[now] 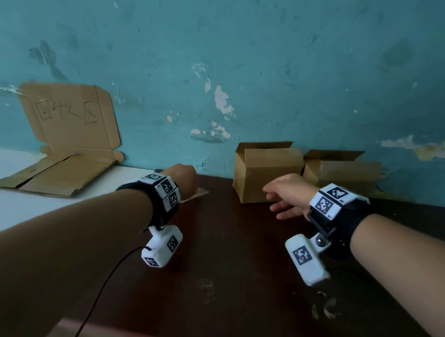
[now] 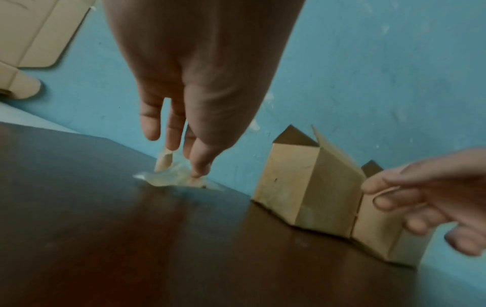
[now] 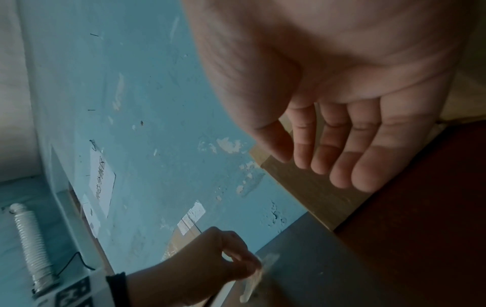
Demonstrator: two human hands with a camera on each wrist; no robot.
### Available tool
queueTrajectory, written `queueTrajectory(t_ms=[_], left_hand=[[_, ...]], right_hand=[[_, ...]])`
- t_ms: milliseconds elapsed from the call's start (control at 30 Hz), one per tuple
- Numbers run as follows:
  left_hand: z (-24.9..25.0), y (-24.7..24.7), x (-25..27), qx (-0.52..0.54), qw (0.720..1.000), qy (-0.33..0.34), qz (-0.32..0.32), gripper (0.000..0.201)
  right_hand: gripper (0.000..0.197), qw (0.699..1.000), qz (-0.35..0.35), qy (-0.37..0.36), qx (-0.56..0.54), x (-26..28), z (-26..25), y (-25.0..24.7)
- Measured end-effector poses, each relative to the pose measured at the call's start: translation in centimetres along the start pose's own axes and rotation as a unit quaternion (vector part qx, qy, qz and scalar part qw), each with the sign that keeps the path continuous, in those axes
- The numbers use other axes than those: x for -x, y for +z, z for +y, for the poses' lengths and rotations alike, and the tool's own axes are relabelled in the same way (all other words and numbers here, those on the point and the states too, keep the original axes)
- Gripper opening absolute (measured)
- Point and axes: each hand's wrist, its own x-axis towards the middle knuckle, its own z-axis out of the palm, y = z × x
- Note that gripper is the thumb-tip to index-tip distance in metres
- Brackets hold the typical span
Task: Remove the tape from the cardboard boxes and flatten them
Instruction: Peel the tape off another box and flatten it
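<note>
Under left hand (image 2: 200, 83), tape (image 2: 168, 179), box (image 1: 258, 177) by right hand (image 1: 289, 196)

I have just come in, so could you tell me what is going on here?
A person works at a dark brown table. Their left hand pinches a crumpled strip of clear tape at the tabletop. Their open right hand reaches toward the nearer open-topped brown cardboard box; it and the second box stand unflattened.

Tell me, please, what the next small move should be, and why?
Probably the right hand should close on the nearer open-flapped brown cardboard box: its fingers are spread near it, while the left hand holds crumpled clear tape on the dark table.
</note>
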Motion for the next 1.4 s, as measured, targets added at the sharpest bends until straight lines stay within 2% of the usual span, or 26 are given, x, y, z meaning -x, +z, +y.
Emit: queueTrajectory(t_ms=[33,133,233,300,367,433,500,567,633,700,733,867,967,1033,1133,1400], left_hand=[[0.0,0.3,-0.1,-0.023,1.000,0.004,-0.003,0.035],[-0.3,0.8,-0.5,-0.060,0.998,0.031,-0.018,0.012],[-0.5,0.2,-0.7,-0.056,0.997,0.049,-0.023,0.025],[-0.2,-0.6,-0.6,-0.054,0.996,0.054,-0.051,0.035],[0.4,-1.6,-0.3,-0.069,0.994,0.066,-0.056,0.031],[1.1,-2.4,-0.3,-0.059,0.995,0.074,-0.022,0.026],[2.5,-3.3,-0.4,0.028,0.995,0.092,0.035,0.024],[4.8,-4.1,-0.7,0.106,0.984,0.122,0.075,0.033],[7.6,-4.7,-1.0,0.163,0.973,0.143,0.081,0.049],[10.0,-4.8,-1.5,0.159,0.974,0.148,0.061,0.065],[10.9,-4.9,-1.8,0.139,0.979,0.143,0.049,0.066],[11.6,-4.8,-2.1,0.149,0.979,0.125,0.064,0.041],[10.5,-5.0,-1.3,0.159,0.976,0.116,0.097,0.039],[9.4,-5.3,-0.6,0.170,0.973,0.111,0.112,0.038],[8.0,-6.0,1.4,0.173,0.972,0.107,0.115,0.039],[7.4,-8.1,7.5,0.211,0.964,0.109,0.122,0.032]], right_hand=[[0.027,1.000,0.005,0.000,-0.003,-0.2,0.1,-0.2],[0.027,1.000,0.014,-0.002,-0.009,-0.6,0.4,-0.6],[0.027,1.000,0.021,-0.001,-0.020,-0.9,0.5,-1.0],[0.027,0.999,0.023,0.000,-0.026,-0.9,0.5,-1.1],[0.026,0.999,0.025,0.000,-0.032,-0.9,0.6,-1.1],[0.025,0.999,0.023,0.000,-0.034,-0.8,0.7,-1.2],[0.025,0.999,0.022,0.000,-0.035,-0.6,0.8,-1.4],[0.024,0.999,0.022,0.001,-0.040,-0.4,1.0,-1.6],[0.024,0.999,0.024,0.003,-0.045,-0.3,1.2,-2.0],[0.023,0.998,0.029,0.008,-0.049,-0.1,1.4,-2.5],[0.023,0.998,0.029,0.011,-0.052,0.1,1.6,-2.8],[0.023,0.997,0.029,0.009,-0.066,0.6,2.2,-3.9],[0.023,0.997,0.038,0.012,-0.071,0.9,2.8,-4.5],[0.024,0.994,0.068,0.013,-0.086,1.2,3.2,-5.2],[0.029,0.986,0.094,0.017,-0.138,2.0,3.1,-6.2],[0.028,0.986,0.030,0.011,-0.164,6.5,0.3,-4.7]])
